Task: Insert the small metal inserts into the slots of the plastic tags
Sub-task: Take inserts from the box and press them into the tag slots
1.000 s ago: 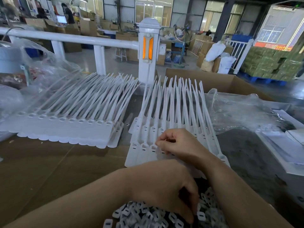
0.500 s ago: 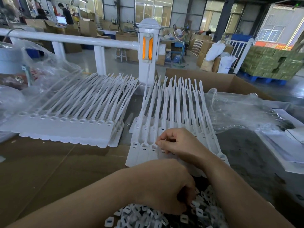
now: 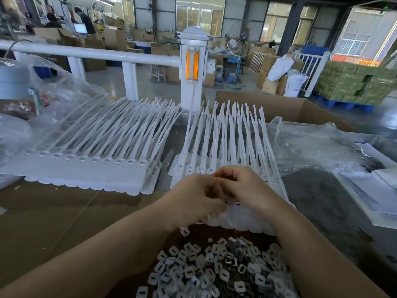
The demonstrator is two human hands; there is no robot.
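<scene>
A strip of white plastic tags [image 3: 194, 167] with long straps lies in front of me, right of centre. Both hands meet just above its tag heads. My left hand [image 3: 197, 198] is curled, gripping small metal inserts taken from the pile [image 3: 214, 269] near the bottom edge. My right hand [image 3: 249, 188] has its fingertips bent against the left hand's fingers and pinches what looks like one insert; the spot is blurred. One insert [image 3: 184, 231] shows just under my left hand. Both hands hide the middle tag heads.
A second stack of white tags [image 3: 86, 171] lies to the left on the cardboard-covered table [image 3: 53, 211]. One loose insert [image 3: 166, 164] sits between the stacks. Crumpled clear plastic [image 3: 311, 147] and an open carton [image 3: 290, 108] are at right, with a white railing post [image 3: 194, 67] behind.
My left hand has lifted out of the insert pile and moved up to meet my right hand over the tags. The right hand has stayed over the strip.
</scene>
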